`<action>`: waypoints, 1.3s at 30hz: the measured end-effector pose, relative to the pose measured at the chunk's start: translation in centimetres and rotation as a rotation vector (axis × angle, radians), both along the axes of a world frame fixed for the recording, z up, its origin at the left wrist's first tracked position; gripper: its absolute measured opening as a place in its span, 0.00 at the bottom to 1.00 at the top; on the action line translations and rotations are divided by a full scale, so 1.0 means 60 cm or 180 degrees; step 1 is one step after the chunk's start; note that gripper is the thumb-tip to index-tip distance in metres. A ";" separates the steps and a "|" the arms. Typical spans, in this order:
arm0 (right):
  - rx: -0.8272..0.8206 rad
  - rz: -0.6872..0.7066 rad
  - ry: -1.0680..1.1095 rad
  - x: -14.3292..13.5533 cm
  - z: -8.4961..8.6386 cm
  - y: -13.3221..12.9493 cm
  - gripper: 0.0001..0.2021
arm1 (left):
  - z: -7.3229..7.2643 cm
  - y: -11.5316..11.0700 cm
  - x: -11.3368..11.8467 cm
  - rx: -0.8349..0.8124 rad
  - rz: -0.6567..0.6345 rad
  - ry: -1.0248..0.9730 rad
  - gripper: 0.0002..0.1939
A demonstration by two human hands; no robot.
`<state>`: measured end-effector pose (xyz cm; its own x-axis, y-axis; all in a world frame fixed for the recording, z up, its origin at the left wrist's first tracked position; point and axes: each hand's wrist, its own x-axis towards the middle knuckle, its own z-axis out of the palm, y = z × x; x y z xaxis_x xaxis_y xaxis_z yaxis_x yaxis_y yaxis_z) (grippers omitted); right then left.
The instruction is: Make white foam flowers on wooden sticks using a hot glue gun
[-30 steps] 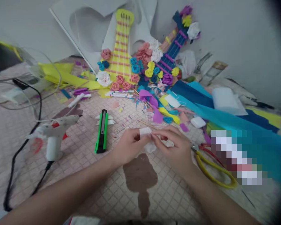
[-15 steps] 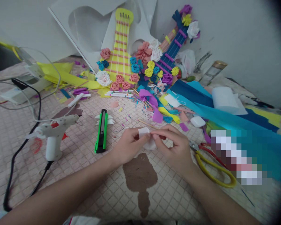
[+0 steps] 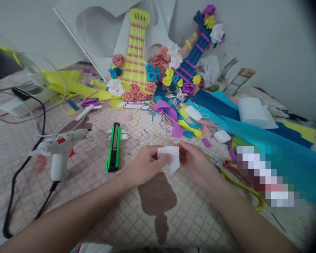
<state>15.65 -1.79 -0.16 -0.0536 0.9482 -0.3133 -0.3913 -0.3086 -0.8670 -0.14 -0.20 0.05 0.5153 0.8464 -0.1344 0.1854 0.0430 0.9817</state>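
Observation:
A small piece of white paper is pinched in my left hand, its thumb lying across the front. My right hand is at the paper's right edge, its fingers partly hidden behind it, so its grip cannot be made out. Thin wooden sticks lie just beyond the hands. A green utility knife rests to the left of them. Below the paper, a brown patch marks the checked table cover. Yellow-handled scissors lie beside my right forearm, partly covered by it.
A white glue gun with a black cord stands at left. Behind are a yellow paper guitar and a blue one with paper flowers. Blue crepe paper and a white roll lie at right, scraps in the middle.
The white paper now shows more of its face, spread flatter toward the viewer. My right hand's fingers have moved from the paper's front to its right edge and partly behind it.

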 end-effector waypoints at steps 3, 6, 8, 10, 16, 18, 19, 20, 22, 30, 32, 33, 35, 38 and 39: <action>-0.0235 0.0224 0.0333 0.000 0.003 0.001 0.06 | 0.002 -0.001 -0.001 -0.0032 -0.0043 0.0015 0.09; -0.0159 0.0386 0.0314 0.000 0.003 -0.001 0.06 | 0.002 -0.002 -0.001 -0.0021 -0.0070 0.0021 0.09; -0.0063 0.0358 0.0183 0.000 0.003 -0.003 0.06 | 0.003 -0.002 -0.001 -0.0017 -0.0064 0.0010 0.09; 0.0028 0.0297 0.0020 0.000 0.003 -0.004 0.06 | 0.005 -0.002 0.000 -0.0015 -0.0058 -0.0006 0.09; 0.0325 0.0309 -0.0396 0.002 0.002 -0.005 0.06 | 0.006 -0.001 -0.001 0.0004 -0.0102 -0.0079 0.10; 0.0360 0.0314 -0.0467 0.002 0.002 -0.006 0.06 | 0.004 -0.002 -0.001 0.0016 -0.0127 -0.0108 0.10; 0.0362 0.0303 -0.0516 0.002 0.002 -0.006 0.07 | 0.004 -0.002 -0.001 0.0023 -0.0133 -0.0116 0.11; 0.0358 0.0289 -0.0574 0.002 0.002 -0.007 0.07 | 0.003 -0.002 -0.001 0.0028 -0.0131 -0.0117 0.11; 0.0359 0.0269 -0.0674 0.002 0.002 -0.007 0.08 | 0.003 -0.002 -0.001 0.0025 -0.0125 -0.0105 0.12; 0.0415 0.0278 -0.0729 0.003 -0.004 -0.007 0.06 | 0.007 -0.002 0.000 0.0007 -0.0120 -0.0099 0.12; 0.0416 0.0277 -0.0769 0.003 -0.005 -0.007 0.07 | 0.007 -0.002 0.000 0.0013 -0.0116 -0.0106 0.11; 0.0415 0.0283 -0.0786 0.003 -0.006 -0.008 0.07 | 0.007 -0.002 0.000 0.0022 -0.0119 -0.0098 0.10; 0.0400 0.0281 -0.0815 0.003 -0.006 -0.008 0.07 | 0.006 -0.002 0.000 0.0050 -0.0131 -0.0075 0.09; 0.0370 0.0266 -0.0839 0.003 -0.006 -0.008 0.08 | 0.006 -0.002 -0.002 0.0088 -0.0143 0.0004 0.10; 0.0376 0.0269 -0.0835 0.003 -0.006 -0.008 0.08 | 0.006 -0.002 -0.003 0.0096 -0.0156 0.0025 0.10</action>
<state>15.82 -2.25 -0.50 -0.0657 0.9745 -0.2147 -0.1264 -0.2216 -0.9669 -0.33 -0.35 0.44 0.5553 0.8239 -0.1133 0.1942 0.0040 0.9810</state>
